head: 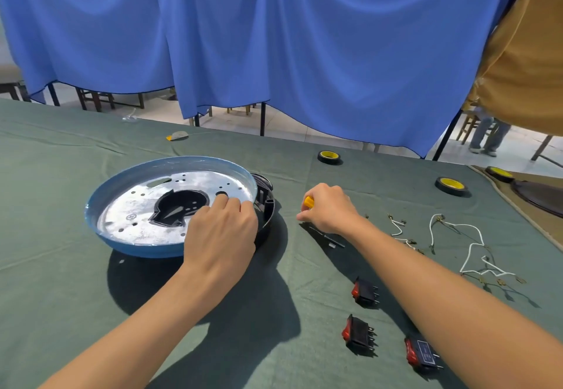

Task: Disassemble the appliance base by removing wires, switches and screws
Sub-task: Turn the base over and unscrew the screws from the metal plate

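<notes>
Base [137, 247] sat on the table [91, 297] with the left hand [221, 236] curled over its right rim, seemingly gripping it, while just to its right the right hand [330, 209] clenched a screwdriver [308, 202], shaft slanting away from the base, whose plate [122, 203] bore a stamp [131, 216] too small to read.
</notes>
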{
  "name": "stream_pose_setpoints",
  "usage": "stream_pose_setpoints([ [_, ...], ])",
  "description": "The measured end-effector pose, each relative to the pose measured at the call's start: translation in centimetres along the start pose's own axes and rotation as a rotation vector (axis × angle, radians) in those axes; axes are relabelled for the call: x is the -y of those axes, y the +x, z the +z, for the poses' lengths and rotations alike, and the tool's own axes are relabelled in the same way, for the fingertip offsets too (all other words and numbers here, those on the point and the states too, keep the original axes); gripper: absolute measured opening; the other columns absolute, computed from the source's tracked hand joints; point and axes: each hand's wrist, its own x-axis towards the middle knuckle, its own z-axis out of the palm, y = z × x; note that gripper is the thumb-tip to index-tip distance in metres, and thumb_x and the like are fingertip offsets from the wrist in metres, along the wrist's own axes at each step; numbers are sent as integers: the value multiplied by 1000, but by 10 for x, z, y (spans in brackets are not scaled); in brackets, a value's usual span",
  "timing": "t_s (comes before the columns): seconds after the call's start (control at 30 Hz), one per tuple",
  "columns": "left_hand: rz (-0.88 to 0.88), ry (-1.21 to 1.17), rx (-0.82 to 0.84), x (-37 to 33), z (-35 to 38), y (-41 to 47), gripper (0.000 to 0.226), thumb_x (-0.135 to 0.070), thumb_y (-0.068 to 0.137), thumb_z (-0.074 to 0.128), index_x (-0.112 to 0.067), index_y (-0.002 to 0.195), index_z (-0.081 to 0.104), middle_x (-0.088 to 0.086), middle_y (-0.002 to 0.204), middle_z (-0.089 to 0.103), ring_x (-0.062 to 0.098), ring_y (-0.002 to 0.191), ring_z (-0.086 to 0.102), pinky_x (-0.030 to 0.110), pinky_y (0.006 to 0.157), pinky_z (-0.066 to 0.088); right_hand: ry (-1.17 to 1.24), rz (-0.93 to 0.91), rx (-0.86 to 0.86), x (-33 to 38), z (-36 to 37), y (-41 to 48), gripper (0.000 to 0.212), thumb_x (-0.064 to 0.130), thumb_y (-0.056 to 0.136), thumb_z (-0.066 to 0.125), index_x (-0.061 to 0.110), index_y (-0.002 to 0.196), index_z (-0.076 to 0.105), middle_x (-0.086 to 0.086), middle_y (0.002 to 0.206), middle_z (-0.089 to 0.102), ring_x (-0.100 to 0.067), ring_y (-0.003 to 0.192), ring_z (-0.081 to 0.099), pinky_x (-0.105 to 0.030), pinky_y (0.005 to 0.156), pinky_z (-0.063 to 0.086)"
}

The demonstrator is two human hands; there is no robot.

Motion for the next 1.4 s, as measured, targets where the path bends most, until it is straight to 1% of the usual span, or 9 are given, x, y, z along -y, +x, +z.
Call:
stream_pose_setpoints([
  [0.33, 149, -17, -59, 4, 11, -4, 33, -2, 54, 84, -12, 58, 53, 4, 55, 50, 27, 56, 51, 32, 44, 36, -159, -50, -79, 3, 9, -2, 24, 44, 84, 71, 21, 93, 68, -9, 103, 67, -33, 95, 62, -40, 79, 53],
  [0.47, 148, -53, -28, 4, 9, -3, 31, -5, 57, 83, -12, 58, 53, 4, 55, 50, 27, 56, 51, 31, 45, 33, -179, -49, -55, 5, 2, -5, 29, 44, 82, 71, 17, 81, 61, -7, 91, 64, -31, 86, 61, -39, 72, 52],
  [0.6, 129, -64, -56, 6, 5, -3, 25, -16, 74, 78, -11, 60, 58, 4, 57, 54, 28, 59, 54, 32, 47, 37, 28, 42, -51, 11, -17, -3, 34, 31, 87, 64, 10, 63, 52, -8, 71, 56, -29, 69, 53, -32, 58, 42],
  [0.73, 49, -143, -104, 18, -5, 3, 32, -32, 97, 50, -15, 73, 64, 1, 70, 63, 28, 73, 61, 33, 55, 40, 331, 111, 151, 33, -34, -17, 50, 52, 90, 55, 3, 88, 66, -7, 63, 72, -15, 41, 39, -20, 40, 35],
  [0.87, 22, -163, 98, 45, -1, 18, 44, -47, 101, 29, -21, 81, 58, -5, 85, 61, 22, 87, 58, 32, 60, 37, 354, 140, 430, 61, -33, -40, 63, 69, 84, 51, 7, 89, 53, -11, 67, 73, -13, 33, 21, -16, 35, 20],
  [1.0, -51, -284, 376, 76, 12, 32, 42, -37, 102, 35, -17, 73, 59, -2, 74, 58, 19, 70, 52, 32, 58, 36, 536, 183, 419, 82, -18, -49, 33, 42, 90, 58, 10, 89, 48, -37, 101, 63, -7, 21, 34, -16, 39, 14],
  [1.13, -63, -360, 608, 91, 16, 43, 30, -33, 100, 41, -16, 88, 63, -1, 81, 66, 18, 74, 58, 34, 65, 44, 613, 237, 376, 83, -9, -44, 5, 14, 88, 50, 9, 90, 48, -31, 90, 65, -9, 24, 45, -21, 43, 14],
  [1.3, -60, -375, 684, 86, 13, 45, 25, -37, 101, 37, -19, 104, 54, -1, 84, 60, 17, 75, 54, 32, 66, 39, 552, 221, 385, 78, -7, -31, 4, 9, 87, 50, 8, 91, 51, -14, 67, 54, -17, 52, 66, -19, 40, 16],
  [1.4, -52, -408, 717, 80, 7, 45, 20, -36, 102, 36, -24, 105, 51, -1, 85, 61, 16, 75, 54, 34, 66, 41, 486, 187, 397, 72, -13, -25, 3, 5, 84, 48, 8, 85, 48, -14, 67, 50, -12, 41, 60, -18, 41, 15],
])
